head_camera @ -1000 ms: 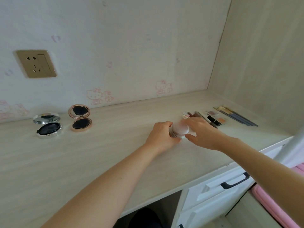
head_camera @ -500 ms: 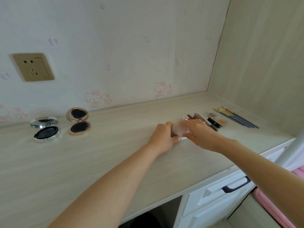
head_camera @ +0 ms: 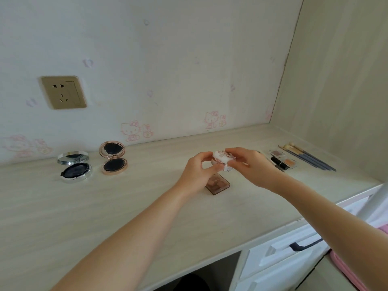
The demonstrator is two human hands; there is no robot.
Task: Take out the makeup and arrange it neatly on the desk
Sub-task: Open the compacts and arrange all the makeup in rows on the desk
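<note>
Both hands hold a small white round case with a pink pattern (head_camera: 222,160) above the pale wood-grain desk (head_camera: 105,206).

The left hand (head_camera: 198,172) pinches its left edge and the right hand (head_camera: 249,164) pinches its right edge, fingers curled. Directly below, at 6 o'clock, a brown translucent square palette (head_camera: 218,183) lies partly hidden by the left hand. At 3 o'clock lie a small eyeshadow palette (head_camera: 283,159), a black lipstick tube (head_camera: 280,163) and blue-handled brushes (head_camera: 308,157). At 9 o'clock sit an open rose-gold compact (head_camera: 114,159) and an open silver compact (head_camera: 74,166).
</note>
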